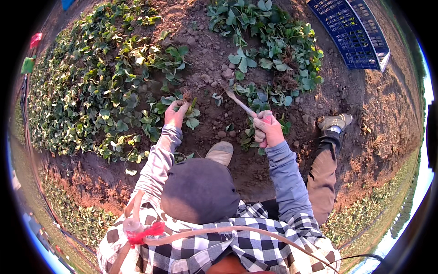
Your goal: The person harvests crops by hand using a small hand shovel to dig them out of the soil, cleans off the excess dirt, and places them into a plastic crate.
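My left hand (174, 114) pinches a small strawberry-like seedling (192, 122) between thumb and fingers. Its brown roots point up past the fingertips and its green leaves hang to the right. In a fist, my right hand (268, 129) grips a hand tool (241, 102) with a red handle and a long, narrow, soil-dulled blade. The blade points up and left, its tip close to the bare soil (212, 106) between the plants. Exactly what kind of tool it is, I cannot tell. Loose uprooted plants (285, 65) with roots showing lie heaped beyond my right hand.
A dense bed of leafy plants (92, 92) spreads on the left. A blue plastic crate (356, 37) stands tilted at the upper right. My shoes (220, 153) rest on the soil, one in front and one to the right. Red and green objects (28, 65) sit at the far left.
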Action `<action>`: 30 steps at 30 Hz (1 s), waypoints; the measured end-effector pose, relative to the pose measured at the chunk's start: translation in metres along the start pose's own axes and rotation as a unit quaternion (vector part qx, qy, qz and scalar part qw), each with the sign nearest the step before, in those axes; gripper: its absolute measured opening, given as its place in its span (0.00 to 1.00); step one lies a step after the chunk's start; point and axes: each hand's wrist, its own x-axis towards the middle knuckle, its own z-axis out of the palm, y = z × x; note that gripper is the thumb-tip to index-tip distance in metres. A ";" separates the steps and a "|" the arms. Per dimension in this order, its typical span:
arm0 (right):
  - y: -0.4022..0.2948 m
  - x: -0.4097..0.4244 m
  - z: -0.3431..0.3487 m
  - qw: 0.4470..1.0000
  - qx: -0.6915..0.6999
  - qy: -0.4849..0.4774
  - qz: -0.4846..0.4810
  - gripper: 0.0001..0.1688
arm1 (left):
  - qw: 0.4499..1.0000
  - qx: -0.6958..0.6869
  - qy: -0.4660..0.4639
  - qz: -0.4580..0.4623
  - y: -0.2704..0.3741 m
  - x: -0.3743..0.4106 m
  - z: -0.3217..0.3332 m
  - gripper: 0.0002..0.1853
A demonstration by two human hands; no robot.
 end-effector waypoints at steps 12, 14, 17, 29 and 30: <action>-0.040 0.001 0.027 0.984 -0.160 -0.018 -0.082 0.15 | 0.993 0.097 -0.048 0.039 0.025 0.015 -0.009 0.15; -0.030 0.026 0.054 0.970 -0.226 -0.032 -0.082 0.15 | 0.990 0.123 -0.052 0.055 0.047 0.019 -0.006 0.14; -0.021 0.072 0.071 0.923 -0.368 -0.037 -0.108 0.20 | 0.972 0.210 -0.023 0.105 0.065 0.029 -0.005 0.13; -0.021 0.168 0.141 0.836 -0.523 0.047 -0.162 0.25 | 0.850 0.470 -0.048 0.231 0.101 0.089 0.022 0.11; -0.032 0.167 0.150 0.868 -0.483 0.046 -0.108 0.26 | 0.821 0.522 -0.061 0.223 0.099 0.098 0.027 0.12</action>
